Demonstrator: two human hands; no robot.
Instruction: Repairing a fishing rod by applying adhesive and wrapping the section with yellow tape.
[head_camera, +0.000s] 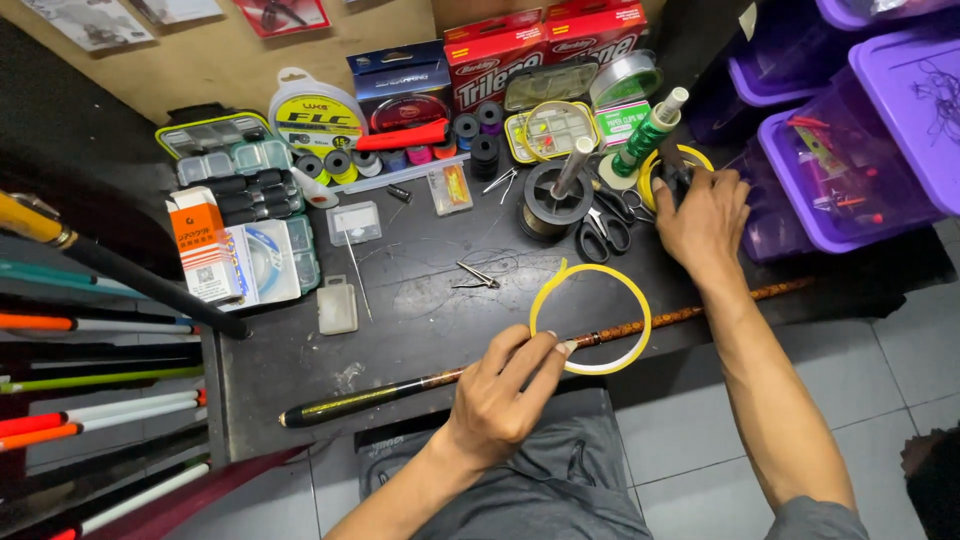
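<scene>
My left hand (505, 385) pinches a yellow plastic ring (592, 315) and rests on a long dark fishing rod (420, 382) that lies across the front of the black worktable (300, 360). My right hand (703, 215) reaches to the back right and grips a small dark tool beside a yellow tape roll (654, 165) and a green bottle (645, 135). Black scissors (603, 230) lie just left of that hand. What sits under the right palm is hidden.
Tackle boxes (240, 165), line spools (318, 115), red cartons (500, 55) and a grey spool on a post (555, 195) crowd the back. Purple bins (850, 130) stand to the right. Several rods (90, 390) lean at the left. A small clear box (337, 303) and metal clips (475, 275) lie mid-table.
</scene>
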